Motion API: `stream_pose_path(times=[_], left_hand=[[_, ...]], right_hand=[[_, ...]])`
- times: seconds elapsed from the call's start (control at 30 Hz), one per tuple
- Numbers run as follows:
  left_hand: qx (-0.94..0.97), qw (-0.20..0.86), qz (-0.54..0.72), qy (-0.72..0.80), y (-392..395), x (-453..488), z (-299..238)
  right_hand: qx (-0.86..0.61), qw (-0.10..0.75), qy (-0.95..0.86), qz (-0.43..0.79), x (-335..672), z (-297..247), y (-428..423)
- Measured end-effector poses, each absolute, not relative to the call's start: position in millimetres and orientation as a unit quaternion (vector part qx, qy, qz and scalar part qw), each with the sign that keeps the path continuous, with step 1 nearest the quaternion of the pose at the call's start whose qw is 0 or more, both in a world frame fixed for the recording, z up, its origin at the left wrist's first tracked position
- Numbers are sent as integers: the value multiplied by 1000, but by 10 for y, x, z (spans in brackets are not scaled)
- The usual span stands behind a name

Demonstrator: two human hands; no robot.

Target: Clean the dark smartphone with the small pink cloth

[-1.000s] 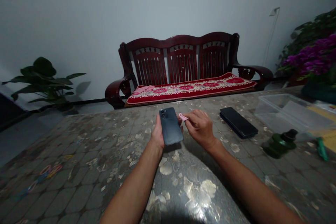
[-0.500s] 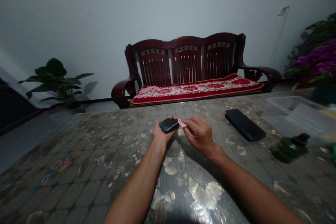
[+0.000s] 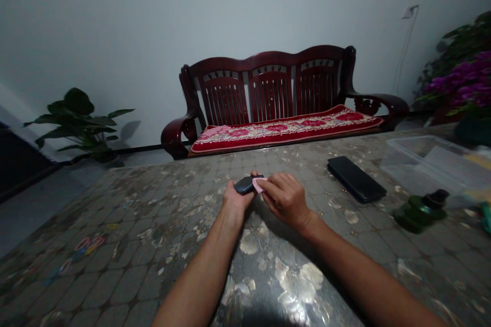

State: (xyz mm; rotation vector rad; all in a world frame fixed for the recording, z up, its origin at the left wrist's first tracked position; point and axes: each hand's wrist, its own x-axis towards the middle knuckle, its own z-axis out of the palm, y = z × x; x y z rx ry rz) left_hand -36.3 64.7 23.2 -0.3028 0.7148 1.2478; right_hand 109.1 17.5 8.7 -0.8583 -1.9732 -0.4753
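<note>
My left hand [image 3: 235, 197] is closed around a dark, flat phone-like device [image 3: 244, 184], held just above the table with its glossy face up. Between the fingertips of my right hand [image 3: 286, 195] is a small pink cloth [image 3: 259, 184], pinched and touching the right end of the device. The right hand's fingers partly cover the cloth. To the right of my right hand lies a black wallet-style case [image 3: 356, 179].
A patterned tablecloth [image 3: 184, 260] covers the table. At right stand a green bottle [image 3: 420, 213] and a clear plastic box [image 3: 406, 163]. Colourful rubber bands [image 3: 88, 245] lie at left. Beyond the table is a wooden bench [image 3: 268, 87] with a red cover [image 3: 245, 142].
My right hand has shifted left, bringing the pink cloth from the device's edge onto its right end. The device now looks flatter to the view. The camera has turned slightly.
</note>
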Motion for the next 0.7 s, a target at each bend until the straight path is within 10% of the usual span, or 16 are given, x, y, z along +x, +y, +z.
stream_pose_path(times=[0.7], left_hand=[[-138, 742, 560, 341, 600, -328, 312]], right_hand=[[-347, 466, -792, -185, 1099, 70, 183]])
